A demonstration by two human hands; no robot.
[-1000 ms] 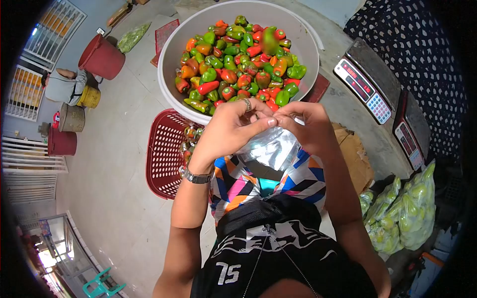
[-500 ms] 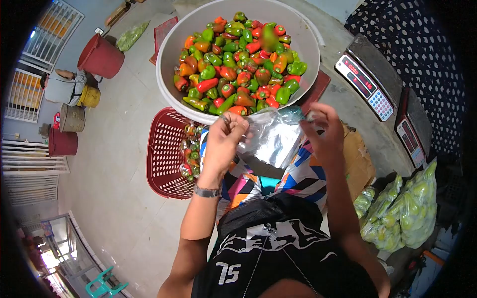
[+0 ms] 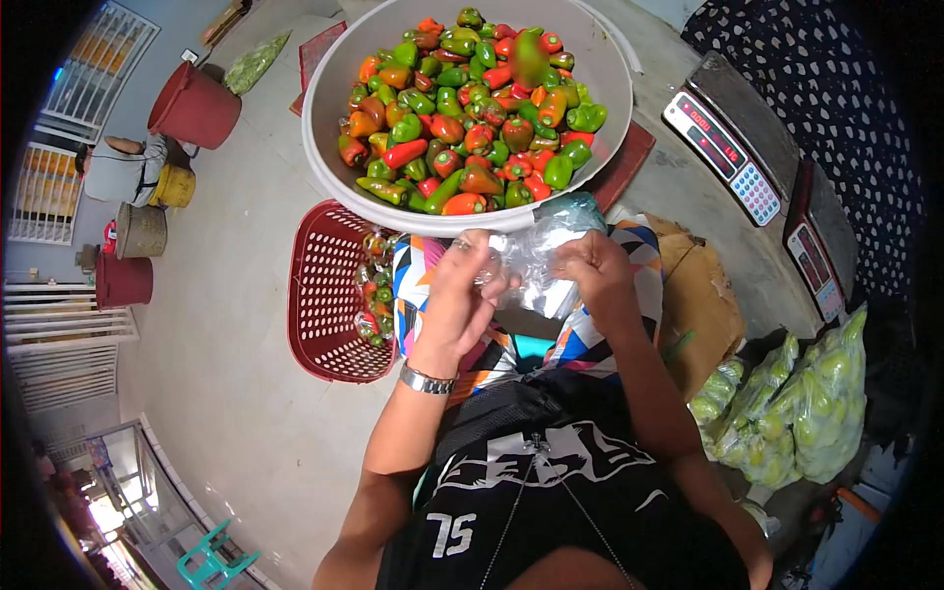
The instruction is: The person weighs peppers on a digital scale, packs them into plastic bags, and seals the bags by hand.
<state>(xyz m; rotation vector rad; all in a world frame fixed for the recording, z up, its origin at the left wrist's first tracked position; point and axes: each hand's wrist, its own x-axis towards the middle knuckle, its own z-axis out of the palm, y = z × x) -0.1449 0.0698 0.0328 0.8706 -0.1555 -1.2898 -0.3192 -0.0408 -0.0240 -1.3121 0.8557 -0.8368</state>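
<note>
Clear plastic bags (image 3: 539,258) lie between my two hands, over my lap. My left hand (image 3: 460,290) has its fingers curled at the plastic's left side, a metal watch on the wrist. My right hand (image 3: 598,270) pinches the plastic's right edge. Just beyond is a large pale tub (image 3: 323,147) holding many red, green and mixed-colour peppers (image 3: 482,143). Beside my left knee stands a red perforated basket (image 3: 324,305) with bagged peppers (image 3: 376,295) in its right side.
Two digital scales (image 3: 723,147) (image 3: 814,265) stand at the right. Bags of green produce (image 3: 826,413) sit below them, near brown cardboard (image 3: 698,305). Far left are red buckets (image 3: 195,108), a bending person (image 3: 123,177) and a green chair (image 3: 211,559).
My hands were together at the tub's rim, then parted with the plastic stretched out. Now they are closer again, the plastic is bunched, and my right hand has closed on it.
</note>
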